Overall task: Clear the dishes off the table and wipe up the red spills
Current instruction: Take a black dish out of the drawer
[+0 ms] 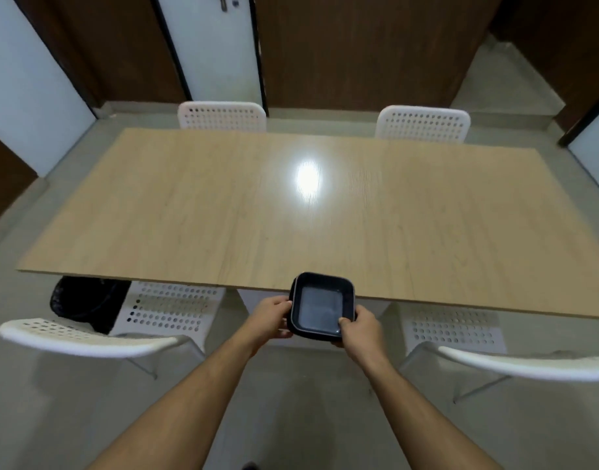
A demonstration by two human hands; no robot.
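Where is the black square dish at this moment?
In the head view the black square dish sits low and centre, held between the left hand and right hand at the near edge of the wooden table, between two white chairs.

Black square dishes (320, 308), nested in a stack, inner base glossy, held level at the near edge of the light wooden table (189, 205).

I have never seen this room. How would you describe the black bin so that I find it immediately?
Start at the long wooden table in the middle of the room. Go to its near left corner and look below the edge: the black bin stands on the floor there, beside a white chair with a perforated seat. It is the only dark, rounded thing among the white chairs.
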